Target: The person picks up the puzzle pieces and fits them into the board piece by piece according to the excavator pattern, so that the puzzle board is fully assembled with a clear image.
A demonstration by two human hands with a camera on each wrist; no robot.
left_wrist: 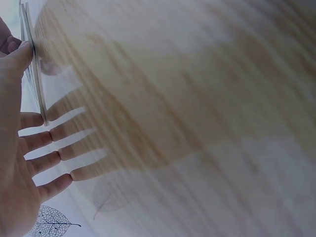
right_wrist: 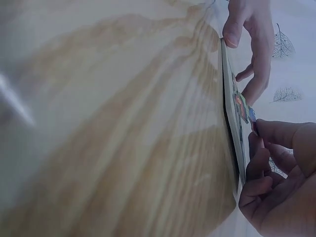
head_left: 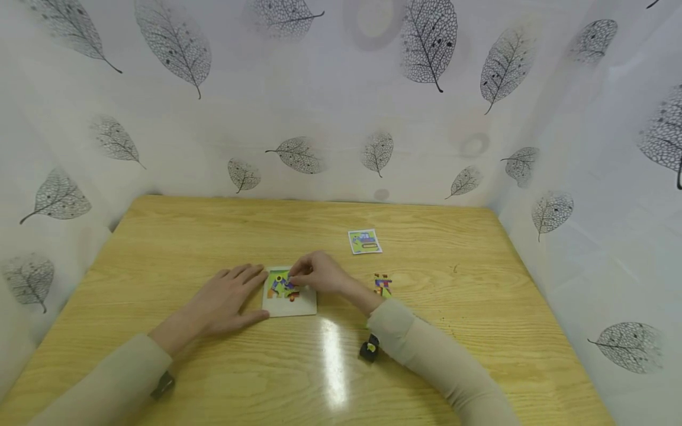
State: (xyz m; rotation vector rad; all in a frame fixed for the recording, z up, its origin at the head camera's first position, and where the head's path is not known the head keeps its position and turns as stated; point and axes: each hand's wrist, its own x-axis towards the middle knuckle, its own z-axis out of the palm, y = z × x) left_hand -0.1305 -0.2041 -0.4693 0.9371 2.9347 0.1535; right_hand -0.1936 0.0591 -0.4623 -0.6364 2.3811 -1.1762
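Note:
A white puzzle tray (head_left: 298,307) lies on the table, partly filled with joined colourful jigsaw pieces (head_left: 278,290) along its far and left side. At the tray's left edge my left hand (head_left: 226,299) rests with fingers spread, thumb and forefinger touching the rim. My right hand (head_left: 324,273) is over the tray's far right part, pinching a small puzzle piece (right_wrist: 254,127) between thumb and forefinger, against the joined pieces. The fingers hide much of that piece. In the left wrist view the tray (left_wrist: 37,74) shows edge-on beside the left thumb.
Loose puzzle pieces (head_left: 382,284) lie right of the tray, partly covered by the right forearm. Farther back is a square picture card (head_left: 364,242). A black device (head_left: 369,349) is at the right wrist. Leaf-printed cloth (head_left: 330,106) surrounds the wooden table (head_left: 213,225).

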